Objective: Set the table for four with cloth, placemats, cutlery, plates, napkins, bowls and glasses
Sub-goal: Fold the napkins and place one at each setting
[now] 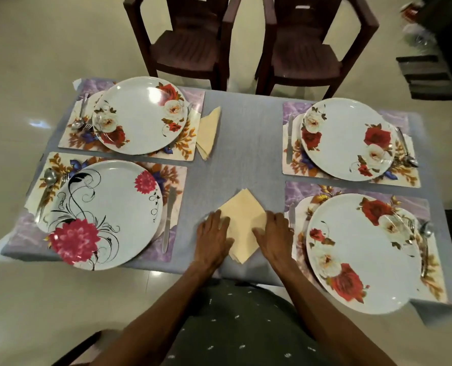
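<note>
A stack of pale yellow napkins (pixel 242 220) lies as a diamond on the grey tablecloth (pixel 240 143) near the front edge. My left hand (pixel 211 237) rests flat on its left corner and my right hand (pixel 273 236) on its right corner, fingers spread. One folded yellow napkin (pixel 208 133) lies beside the far left placemat (pixel 196 101). Four floral placemats each carry a white flowered plate: far left (pixel 140 116), near left (pixel 106 212), far right (pixel 347 140), near right (pixel 362 252). Knives, spoons and forks lie beside the plates.
Two dark brown plastic chairs (pixel 190 40) (pixel 309 46) stand at the far side of the table. A dark chair part (pixel 79 347) shows at the bottom left. Glossy cream floor surrounds the table. Dark furniture (pixel 431 75) sits at the right.
</note>
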